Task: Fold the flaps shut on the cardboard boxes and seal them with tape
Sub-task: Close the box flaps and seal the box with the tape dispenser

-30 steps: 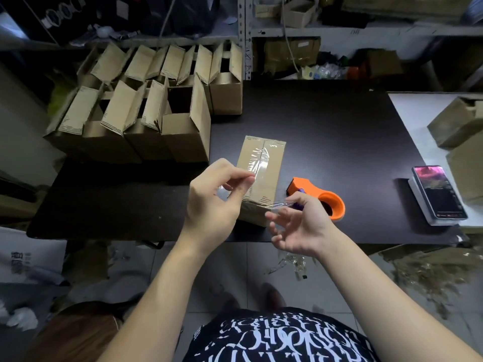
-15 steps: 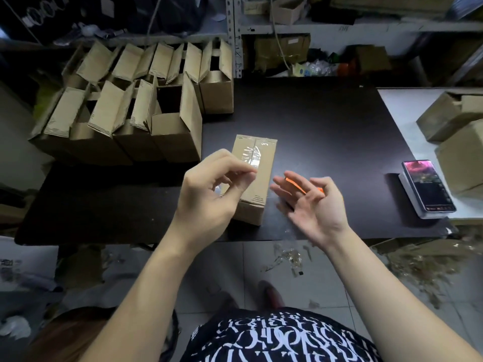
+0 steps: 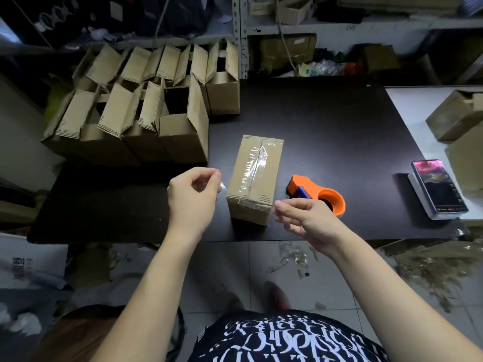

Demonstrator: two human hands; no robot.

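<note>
A closed cardboard box (image 3: 254, 178) stood on the dark table (image 3: 326, 131), already taped along its top seam, with the orange tape dispenser (image 3: 317, 195) just to the right of it. A short strip of clear tape (image 3: 221, 188) appeared to be stretched across the near end of the box, though its middle could hardly be made out.

The likeliest trouble was judged to be the strip folding onto itself or sticking to the fingers, which slack between the two hands would cause. A crooked or wrinkled lay over the near edge was also judged possible if one end were lowered first.

The left hand (image 3: 190, 197), just left of the box, was pinched with thumb and forefinger together on one end of the strip. The right hand (image 3: 303, 218), at the near right corner of the box, was held with fingertips drawn together, apparently on the other end; contact there could not be confirmed. Open-flapped boxes (image 3: 146, 118) waited behind and left of the taped box.
</note>
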